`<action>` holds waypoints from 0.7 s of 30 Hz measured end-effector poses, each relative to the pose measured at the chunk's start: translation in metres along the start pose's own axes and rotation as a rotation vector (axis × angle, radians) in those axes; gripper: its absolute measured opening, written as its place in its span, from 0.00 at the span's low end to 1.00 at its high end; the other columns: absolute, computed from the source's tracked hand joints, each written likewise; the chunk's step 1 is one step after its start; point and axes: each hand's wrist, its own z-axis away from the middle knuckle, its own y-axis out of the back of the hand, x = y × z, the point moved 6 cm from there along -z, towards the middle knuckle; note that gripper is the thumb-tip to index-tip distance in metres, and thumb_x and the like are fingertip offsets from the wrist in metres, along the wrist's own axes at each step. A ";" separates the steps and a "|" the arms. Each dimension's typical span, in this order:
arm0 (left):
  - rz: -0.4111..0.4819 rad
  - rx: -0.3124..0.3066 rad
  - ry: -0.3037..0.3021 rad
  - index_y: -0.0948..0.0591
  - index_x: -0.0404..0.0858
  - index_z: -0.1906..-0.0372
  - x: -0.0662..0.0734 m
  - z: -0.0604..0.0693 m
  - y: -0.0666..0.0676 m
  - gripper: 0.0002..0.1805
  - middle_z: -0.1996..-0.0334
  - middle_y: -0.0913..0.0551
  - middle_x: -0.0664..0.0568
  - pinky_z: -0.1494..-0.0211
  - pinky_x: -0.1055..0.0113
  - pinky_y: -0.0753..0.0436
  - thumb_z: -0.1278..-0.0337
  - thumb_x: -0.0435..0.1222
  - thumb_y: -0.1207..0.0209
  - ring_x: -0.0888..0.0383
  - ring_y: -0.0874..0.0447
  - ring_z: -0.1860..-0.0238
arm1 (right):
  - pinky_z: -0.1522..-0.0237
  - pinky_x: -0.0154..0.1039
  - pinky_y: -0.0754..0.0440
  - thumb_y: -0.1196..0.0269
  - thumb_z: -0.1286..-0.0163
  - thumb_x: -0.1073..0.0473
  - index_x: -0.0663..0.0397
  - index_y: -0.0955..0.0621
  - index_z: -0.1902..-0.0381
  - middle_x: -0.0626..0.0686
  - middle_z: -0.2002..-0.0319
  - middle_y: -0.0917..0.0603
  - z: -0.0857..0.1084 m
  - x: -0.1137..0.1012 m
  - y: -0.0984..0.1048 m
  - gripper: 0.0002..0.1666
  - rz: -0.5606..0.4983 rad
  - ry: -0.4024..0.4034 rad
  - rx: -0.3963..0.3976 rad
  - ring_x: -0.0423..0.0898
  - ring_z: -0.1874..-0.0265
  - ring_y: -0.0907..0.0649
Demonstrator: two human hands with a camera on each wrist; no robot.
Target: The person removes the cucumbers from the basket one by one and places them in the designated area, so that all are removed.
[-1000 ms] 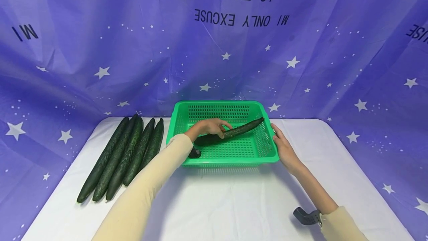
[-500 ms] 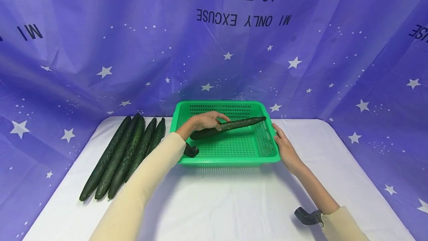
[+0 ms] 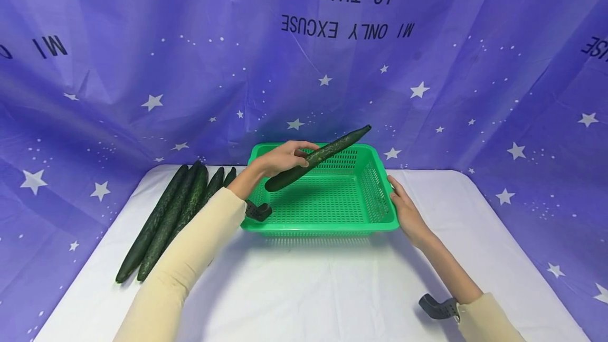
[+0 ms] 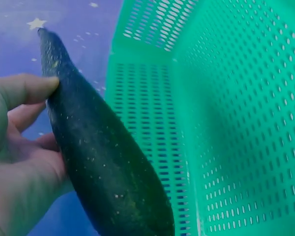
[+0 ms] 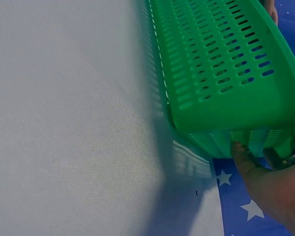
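Observation:
In the head view, my left hand (image 3: pixel 284 157) holds a dark green cucumber (image 3: pixel 332 148) over a green plastic basket (image 3: pixel 328 230). The cucumber slants, its thin stem end up to the right and its blunt end down to the left. In the left wrist view, the thumb and fingers grip the cucumber (image 4: pixel 103 152) around its narrower part, with the basket wall (image 4: pixel 187 123) beside it. My right hand (image 3: pixel 409 215) rests against the outside of the basket's right end. In the right wrist view, its fingertips (image 5: pixel 241 152) touch the wall below the rim.
Several more cucumbers (image 3: pixel 163 215) lie side by side on the white tabletop (image 3: pixel 323 289), left of the basket and partly behind my left sleeve. A purple star-printed cloth (image 3: pixel 304 67) hangs behind. Dark wrist mounts (image 3: pixel 437 307) stick out at both arms.
My left hand has raised the cucumber from inside the basket, moving up and left, and its stem end now tilts higher. The right hand stays at the basket's right end.

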 end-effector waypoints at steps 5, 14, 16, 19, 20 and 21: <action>0.010 0.107 -0.010 0.30 0.44 0.27 0.010 0.024 0.011 0.29 0.24 0.44 0.48 0.34 0.49 0.30 0.31 0.24 0.48 0.49 0.39 0.28 | 0.53 0.33 0.24 0.68 0.16 0.55 0.48 0.58 0.18 0.62 0.23 0.50 -0.001 0.001 0.001 0.33 0.018 -0.011 0.002 0.45 0.52 0.25; 0.033 0.244 0.063 0.32 0.47 0.27 0.021 0.067 0.021 0.30 0.30 0.36 0.42 0.36 0.45 0.30 0.30 0.26 0.48 0.46 0.36 0.31 | 0.55 0.34 0.22 0.68 0.16 0.55 0.47 0.59 0.18 0.64 0.25 0.48 0.000 -0.002 0.001 0.33 -0.002 -0.009 -0.004 0.43 0.57 0.23; 0.031 0.258 0.059 0.33 0.47 0.26 0.022 0.076 0.023 0.31 0.29 0.38 0.41 0.36 0.45 0.30 0.30 0.26 0.48 0.45 0.36 0.31 | 0.56 0.34 0.22 0.68 0.16 0.55 0.47 0.59 0.18 0.64 0.25 0.48 0.000 -0.002 0.000 0.33 -0.004 -0.011 -0.005 0.42 0.59 0.22; 0.022 0.282 0.052 0.33 0.46 0.26 0.021 0.089 0.027 0.31 0.26 0.40 0.42 0.35 0.45 0.30 0.31 0.27 0.47 0.46 0.39 0.28 | 0.56 0.34 0.22 0.68 0.16 0.55 0.46 0.59 0.18 0.63 0.25 0.48 0.001 -0.003 0.000 0.33 -0.007 -0.012 -0.004 0.42 0.59 0.22; 0.020 0.291 0.050 0.34 0.46 0.26 0.020 0.093 0.029 0.31 0.26 0.41 0.42 0.34 0.45 0.31 0.31 0.27 0.47 0.45 0.40 0.27 | 0.55 0.33 0.23 0.68 0.16 0.55 0.46 0.59 0.18 0.62 0.24 0.49 0.001 -0.002 0.000 0.33 -0.003 -0.013 -0.005 0.41 0.58 0.23; 0.012 0.300 0.049 0.34 0.46 0.25 0.020 0.098 0.031 0.31 0.25 0.42 0.42 0.34 0.45 0.32 0.31 0.27 0.47 0.46 0.42 0.26 | 0.54 0.33 0.24 0.68 0.16 0.56 0.46 0.59 0.18 0.62 0.23 0.50 0.001 -0.002 0.000 0.33 0.002 -0.012 -0.004 0.41 0.57 0.23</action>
